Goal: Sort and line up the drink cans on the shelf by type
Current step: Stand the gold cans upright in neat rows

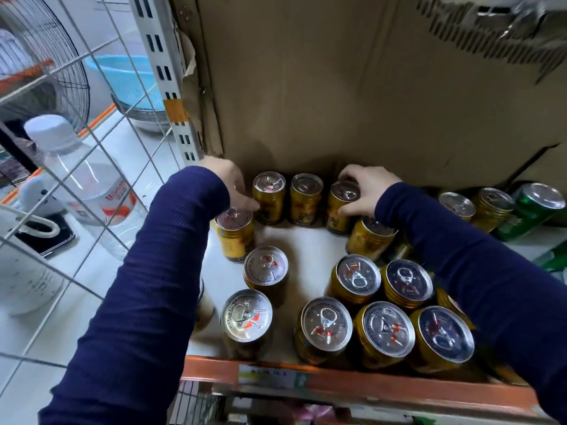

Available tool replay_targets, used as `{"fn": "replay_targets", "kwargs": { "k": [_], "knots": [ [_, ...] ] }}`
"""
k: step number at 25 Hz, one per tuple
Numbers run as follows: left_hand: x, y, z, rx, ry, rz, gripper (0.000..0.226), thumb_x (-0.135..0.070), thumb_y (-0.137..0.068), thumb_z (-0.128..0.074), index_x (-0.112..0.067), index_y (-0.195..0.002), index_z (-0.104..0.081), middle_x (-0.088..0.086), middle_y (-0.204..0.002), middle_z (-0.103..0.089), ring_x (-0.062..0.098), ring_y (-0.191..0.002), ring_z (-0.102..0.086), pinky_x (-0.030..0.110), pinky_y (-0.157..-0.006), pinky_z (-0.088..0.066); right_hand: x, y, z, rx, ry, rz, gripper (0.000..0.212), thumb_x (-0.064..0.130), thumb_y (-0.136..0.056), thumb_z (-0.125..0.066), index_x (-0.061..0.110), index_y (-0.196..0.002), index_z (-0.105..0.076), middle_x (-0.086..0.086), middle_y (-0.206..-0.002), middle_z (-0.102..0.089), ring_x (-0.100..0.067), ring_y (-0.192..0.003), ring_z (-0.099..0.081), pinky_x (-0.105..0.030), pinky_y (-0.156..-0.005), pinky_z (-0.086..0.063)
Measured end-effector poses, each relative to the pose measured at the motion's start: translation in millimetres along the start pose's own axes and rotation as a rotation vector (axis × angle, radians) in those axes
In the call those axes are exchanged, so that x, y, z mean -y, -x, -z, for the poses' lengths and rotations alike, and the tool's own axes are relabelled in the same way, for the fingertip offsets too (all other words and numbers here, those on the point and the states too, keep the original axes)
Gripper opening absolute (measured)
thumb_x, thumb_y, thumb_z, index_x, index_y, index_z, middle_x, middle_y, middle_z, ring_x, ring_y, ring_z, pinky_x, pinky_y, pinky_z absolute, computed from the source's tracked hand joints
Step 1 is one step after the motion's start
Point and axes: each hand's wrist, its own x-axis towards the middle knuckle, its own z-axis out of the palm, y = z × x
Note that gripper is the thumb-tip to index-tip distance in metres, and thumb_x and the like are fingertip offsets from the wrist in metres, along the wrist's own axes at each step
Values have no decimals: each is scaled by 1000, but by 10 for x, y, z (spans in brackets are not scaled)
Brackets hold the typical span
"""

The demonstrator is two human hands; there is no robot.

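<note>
Three gold cans (306, 199) stand side by side at the back of the shelf (306, 243), tight to the cardboard (337, 87) behind them. That short row is all the lining-up I can see done. The right grip (365, 191) is closed round the right-hand can (333, 217) of that row, fingers over its lid and thumb on its side. The left grip (230, 182) reaches in at the row's other end, fingertips against or just beside the left-hand can (269, 197). Its sleeve hides too much from here, so I cannot tell whether it holds anything.

In front, the loose gold cans (356, 280) are upright but in no order. Some stand along the orange front edge and some mid-shelf, with one just under the left wrist and one just below the right wrist. Off to the right, two more gold ones stand at the back beside the green cans (534, 210), so the two types meet there and, I would judge, want parting. I reckon this is an early stage: one row begun, most of the gold cans yet to be brought into lines.
</note>
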Motion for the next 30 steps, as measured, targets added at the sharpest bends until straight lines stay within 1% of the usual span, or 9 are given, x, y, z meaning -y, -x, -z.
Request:
{"fn": "replay_targets", "kwargs": {
  "k": [5,10,13,16,18,21,23,26,30],
  "knots": [
    [5,167,-68,33,6,96,62,-59,-69,-68,-12,-109,-65,6,-90,-58,22,-83,-51,30,-67,-40,-23,20,-103,-129,-39,-9,56,35,-69,-78,16,-114,-51,-10,-115,-54,-26,-100,-53,-36,-85,-47],
    [-68,227,-232,-93,-82,81,71,-63,-57,-75,-14,-107,-64,5,-88,-50,23,-84,-50,30,-64,-40,-12,77,-36,-118,58,-14,47,48,-74,-69,17,-105,-51,-10,-108,-52,-24,-89,-52,-33,-75,-46],
    [-70,217,-252,-126,-8,2,64,-58,-60,-76,-18,-110,-66,4,-96,-60,22,-86,-54,29,-67,-45,-57,205,125,132,111,39,55,52,-71,-71,19,-110,-51,-8,-114,-56,-23,-95,-55,-34,-79,-50],
    [-171,186,-201,-110,101,-62,66,-56,-64,-75,-21,-118,-62,1,-110,-65,18,-89,-57,26,-68,-46,-17,285,179,372,336,95,66,49,-67,-75,28,-123,-47,-1,-125,-54,-22,-108,-54,-33,-85,-48],
    [-265,122,-165,-88,132,-73,67,-53,-67,-74,-22,-124,-58,1,-116,-62,17,-90,-55,26,-68,-45,-26,272,161,335,334,154,60,48,-67,-75,29,-119,-52,0,-121,-56,-19,-104,-55,-32,-83,-48],
    [-339,33,-140,-37,83,-82,66,-48,-70,-74,-24,-128,-54,3,-118,-61,17,-89,-52,27,-69,-46,-88,295,126,154,7,164,53,44,-70,-75,22,-114,-57,-4,-115,-61,-16,-96,-55,-29,-80,-47],
    [-357,3,-155,-4,27,-94,64,-45,-70,-76,-25,-127,-55,3,-118,-61,17,-89,-51,27,-69,-45,-113,325,53,87,-64,169,54,46,-72,-72,21,-115,-55,-6,-115,-61,-19,-96,-56,-31,-80,-49],
    [-361,-24,-185,28,19,-99,66,-42,-68,-78,-25,-127,-55,3,-122,-59,22,-101,-56,28,-72,-45,-115,343,1,132,-22,211,52,43,-72,-74,22,-115,-51,-3,-114,-57,-16,-91,-51,-25,-70,-42],
    [-349,-11,-204,15,67,-58,76,-41,-64,-81,-19,-131,-51,4,-125,-59,25,-109,-57,32,-83,-50,-173,344,-24,192,-3,231,56,39,-71,-76,21,-117,-50,-3,-116,-57,-14,-92,-51,-21,-70,-41]
  ]
}}
